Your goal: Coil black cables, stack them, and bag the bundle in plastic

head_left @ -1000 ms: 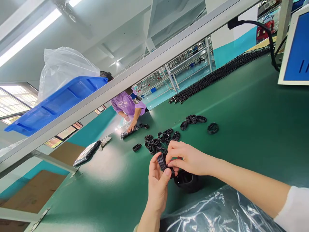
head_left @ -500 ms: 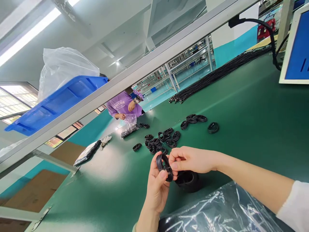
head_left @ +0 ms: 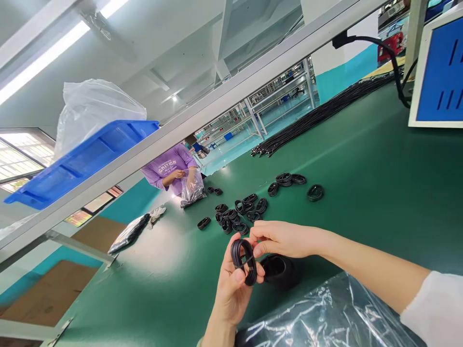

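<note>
1. So, left hand (head_left: 231,295) is gripping the coil (head_left: 238,254) above the table (head_left: 162,282).
2. Right hand (head_left: 284,238) beside it, can't tell if it's holding anything.
3. Slack left fingers could let the coil slip.

The near clear bag (head_left: 318,320) runs off the bottom edge, the blue-fronted box (head_left: 439,72) off the right. The rail (head_left: 217,103) hides the far person's (head_left: 168,166) head. The left hand (head_left: 231,289) partly covers the black coil (head_left: 238,255); what the right hand's (head_left: 284,238) fingertips pinch is unclear.
</note>
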Demonstrator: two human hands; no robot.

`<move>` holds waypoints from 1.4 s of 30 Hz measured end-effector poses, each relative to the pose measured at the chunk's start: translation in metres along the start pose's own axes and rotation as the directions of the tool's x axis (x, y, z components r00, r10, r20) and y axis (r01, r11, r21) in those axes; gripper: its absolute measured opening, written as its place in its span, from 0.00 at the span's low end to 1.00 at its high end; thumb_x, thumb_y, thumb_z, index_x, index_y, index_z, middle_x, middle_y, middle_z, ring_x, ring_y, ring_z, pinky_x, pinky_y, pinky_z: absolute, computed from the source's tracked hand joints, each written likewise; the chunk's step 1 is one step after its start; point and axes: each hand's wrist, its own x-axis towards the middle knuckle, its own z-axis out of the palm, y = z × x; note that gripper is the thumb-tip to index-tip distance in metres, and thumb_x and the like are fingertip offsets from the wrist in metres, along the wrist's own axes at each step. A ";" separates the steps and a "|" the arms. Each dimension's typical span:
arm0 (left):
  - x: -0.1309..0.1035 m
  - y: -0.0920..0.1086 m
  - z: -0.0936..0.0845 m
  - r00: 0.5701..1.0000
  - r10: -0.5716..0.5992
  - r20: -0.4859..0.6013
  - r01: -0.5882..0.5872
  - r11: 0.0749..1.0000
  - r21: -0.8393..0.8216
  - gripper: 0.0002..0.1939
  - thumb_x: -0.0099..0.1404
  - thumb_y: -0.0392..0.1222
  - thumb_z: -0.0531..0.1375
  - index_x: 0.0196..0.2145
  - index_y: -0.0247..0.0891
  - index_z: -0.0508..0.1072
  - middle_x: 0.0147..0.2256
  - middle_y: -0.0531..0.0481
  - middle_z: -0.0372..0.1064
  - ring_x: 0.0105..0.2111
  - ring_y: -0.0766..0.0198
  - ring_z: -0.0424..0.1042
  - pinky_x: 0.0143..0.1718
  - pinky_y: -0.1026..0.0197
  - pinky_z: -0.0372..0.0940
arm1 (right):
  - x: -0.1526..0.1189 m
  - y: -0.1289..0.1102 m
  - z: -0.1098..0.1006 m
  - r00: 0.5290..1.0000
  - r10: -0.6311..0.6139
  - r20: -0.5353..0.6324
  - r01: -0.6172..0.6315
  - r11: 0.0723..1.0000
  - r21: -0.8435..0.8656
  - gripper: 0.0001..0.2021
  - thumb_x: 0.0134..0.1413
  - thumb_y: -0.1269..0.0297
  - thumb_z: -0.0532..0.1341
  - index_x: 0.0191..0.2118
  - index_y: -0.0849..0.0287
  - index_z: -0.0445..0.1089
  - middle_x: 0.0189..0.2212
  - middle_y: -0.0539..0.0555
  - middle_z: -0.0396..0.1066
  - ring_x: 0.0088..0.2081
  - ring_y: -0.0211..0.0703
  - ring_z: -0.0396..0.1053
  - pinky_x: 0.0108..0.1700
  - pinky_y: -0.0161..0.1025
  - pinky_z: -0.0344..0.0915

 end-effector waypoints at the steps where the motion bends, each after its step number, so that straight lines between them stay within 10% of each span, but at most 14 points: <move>1: 0.000 0.000 0.000 1.000 0.001 0.005 -0.001 1.000 -0.001 0.31 0.48 0.47 0.74 0.51 0.53 0.73 0.43 0.50 0.74 0.28 0.65 0.72 0.29 0.65 0.67 | 0.000 0.001 0.000 1.000 -0.001 0.000 0.001 1.000 -0.001 0.04 0.65 0.69 0.63 0.37 0.57 0.69 0.33 0.47 0.60 0.35 0.41 0.63 0.37 0.36 0.57; 21: 0.004 -0.005 -0.019 0.968 0.030 0.250 -0.011 0.997 -0.079 0.30 0.58 0.45 0.69 0.58 0.55 0.69 0.48 0.50 0.74 0.32 0.66 0.74 0.30 0.68 0.69 | -0.002 -0.001 0.000 0.995 -0.080 -0.063 0.077 0.996 -0.051 0.04 0.61 0.66 0.68 0.37 0.55 0.72 0.34 0.44 0.60 0.36 0.38 0.65 0.38 0.33 0.57; 30: 0.003 -0.006 -0.019 0.973 0.045 0.228 -0.029 0.997 -0.073 0.30 0.56 0.44 0.69 0.56 0.54 0.71 0.53 0.51 0.71 0.32 0.65 0.74 0.30 0.68 0.68 | 0.000 0.002 0.000 0.985 -0.144 -0.091 0.106 0.936 -0.336 0.08 0.59 0.62 0.70 0.39 0.54 0.71 0.36 0.44 0.61 0.35 0.38 0.66 0.34 0.33 0.55; 42: 0.000 -0.003 -0.015 0.990 -0.006 0.144 0.021 0.995 -0.101 0.29 0.57 0.46 0.69 0.56 0.54 0.70 0.55 0.49 0.69 0.30 0.66 0.71 0.29 0.66 0.68 | -0.002 -0.025 -0.004 0.993 -0.015 -0.114 -0.015 0.968 -0.251 0.07 0.58 0.70 0.70 0.33 0.58 0.71 0.33 0.45 0.66 0.33 0.40 0.65 0.34 0.35 0.54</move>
